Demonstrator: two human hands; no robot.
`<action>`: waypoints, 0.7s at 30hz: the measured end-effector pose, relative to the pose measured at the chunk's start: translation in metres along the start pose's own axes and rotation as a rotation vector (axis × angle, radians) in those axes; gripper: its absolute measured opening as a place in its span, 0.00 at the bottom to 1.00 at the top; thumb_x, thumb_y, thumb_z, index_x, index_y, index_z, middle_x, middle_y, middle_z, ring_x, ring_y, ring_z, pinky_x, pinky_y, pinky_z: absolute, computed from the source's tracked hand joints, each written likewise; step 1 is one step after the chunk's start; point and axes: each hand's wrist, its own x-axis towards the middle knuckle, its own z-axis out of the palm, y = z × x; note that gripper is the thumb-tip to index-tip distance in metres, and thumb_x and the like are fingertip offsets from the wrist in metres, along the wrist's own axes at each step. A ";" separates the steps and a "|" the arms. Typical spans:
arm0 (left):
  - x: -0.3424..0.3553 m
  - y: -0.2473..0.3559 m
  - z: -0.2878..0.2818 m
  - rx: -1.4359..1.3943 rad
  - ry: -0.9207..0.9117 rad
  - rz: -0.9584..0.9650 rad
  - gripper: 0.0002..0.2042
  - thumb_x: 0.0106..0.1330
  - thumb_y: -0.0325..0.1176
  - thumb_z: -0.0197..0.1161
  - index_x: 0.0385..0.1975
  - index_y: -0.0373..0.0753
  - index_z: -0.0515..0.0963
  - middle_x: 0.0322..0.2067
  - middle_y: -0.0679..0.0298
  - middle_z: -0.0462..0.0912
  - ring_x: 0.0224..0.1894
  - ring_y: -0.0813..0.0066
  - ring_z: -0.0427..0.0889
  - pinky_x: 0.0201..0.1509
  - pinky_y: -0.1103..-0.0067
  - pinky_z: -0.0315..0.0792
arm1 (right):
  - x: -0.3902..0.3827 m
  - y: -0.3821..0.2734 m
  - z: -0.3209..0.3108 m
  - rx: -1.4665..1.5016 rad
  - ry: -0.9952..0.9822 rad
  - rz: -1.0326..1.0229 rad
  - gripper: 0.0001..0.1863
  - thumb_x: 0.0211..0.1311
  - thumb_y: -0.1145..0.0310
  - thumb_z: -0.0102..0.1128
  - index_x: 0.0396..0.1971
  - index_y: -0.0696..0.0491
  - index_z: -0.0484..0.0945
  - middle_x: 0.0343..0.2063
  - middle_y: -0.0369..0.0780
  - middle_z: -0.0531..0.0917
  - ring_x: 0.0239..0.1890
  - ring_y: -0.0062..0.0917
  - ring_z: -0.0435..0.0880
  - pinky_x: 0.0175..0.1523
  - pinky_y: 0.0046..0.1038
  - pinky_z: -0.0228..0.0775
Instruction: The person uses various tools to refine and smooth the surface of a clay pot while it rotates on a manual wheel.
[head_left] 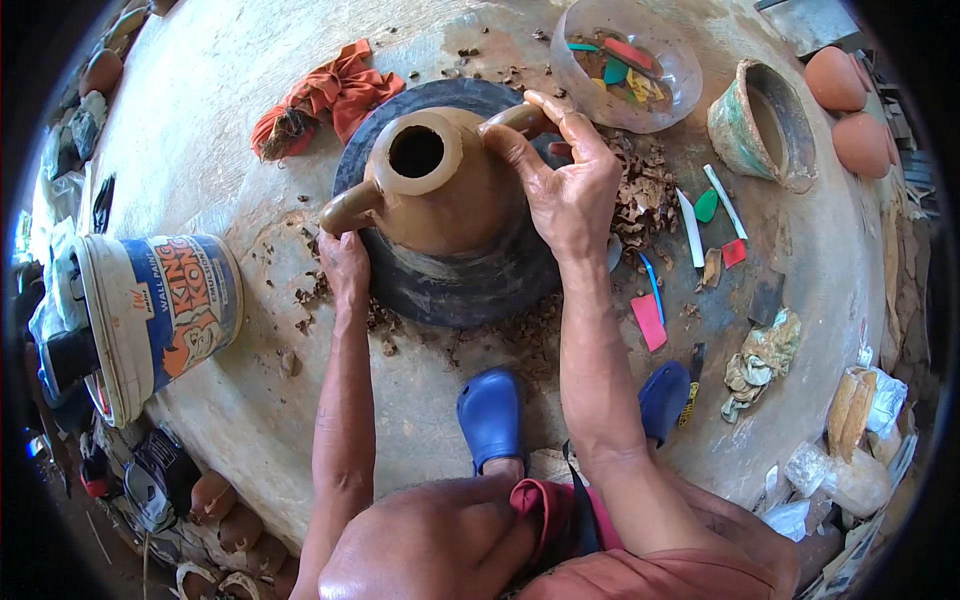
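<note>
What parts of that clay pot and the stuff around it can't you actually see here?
Head view only:
- Clay pot: inside is just a dark opening.
- Its right handle: mostly covered by the right hand.
- Left hand: fingertips hidden against the pot.
- Clear bowl: tools inside too small to identify.
- Bucket: contents out of sight.

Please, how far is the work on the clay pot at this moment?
Done: the clay pot on the dark wheel has a full body, an open neck and a left handle; trimmings lie around. In hand: the right hand presses the right handle at the shoulder, and the left hand steadies the base. Left: the surface looks wet and unfired.
</note>
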 end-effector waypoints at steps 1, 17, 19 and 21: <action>0.000 -0.001 0.000 0.013 0.005 0.004 0.18 0.76 0.37 0.57 0.58 0.34 0.83 0.52 0.49 0.89 0.57 0.56 0.87 0.64 0.65 0.75 | -0.002 0.000 0.002 0.001 -0.002 0.004 0.25 0.59 0.59 0.84 0.51 0.59 0.89 0.42 0.42 0.92 0.43 0.27 0.90 0.50 0.30 0.79; 0.005 -0.005 -0.001 -0.069 -0.006 0.040 0.17 0.73 0.31 0.56 0.58 0.34 0.83 0.51 0.53 0.90 0.56 0.59 0.88 0.64 0.67 0.76 | 0.006 -0.020 0.006 0.092 0.147 0.412 0.17 0.77 0.61 0.67 0.36 0.60 0.93 0.22 0.37 0.90 0.23 0.16 0.81 0.32 0.24 0.71; 0.004 -0.003 -0.001 -0.057 0.001 0.028 0.17 0.74 0.32 0.56 0.57 0.33 0.83 0.50 0.53 0.90 0.56 0.59 0.87 0.64 0.67 0.76 | -0.002 -0.029 0.011 0.205 0.131 0.449 0.15 0.74 0.62 0.71 0.40 0.62 0.92 0.28 0.38 0.92 0.31 0.15 0.85 0.38 0.23 0.76; 0.004 -0.002 -0.002 -0.050 0.000 0.046 0.17 0.75 0.34 0.56 0.57 0.33 0.83 0.50 0.52 0.90 0.56 0.59 0.87 0.63 0.67 0.76 | -0.010 -0.028 0.019 0.072 0.168 0.131 0.17 0.69 0.65 0.76 0.46 0.65 0.90 0.37 0.42 0.93 0.39 0.15 0.87 0.47 0.21 0.79</action>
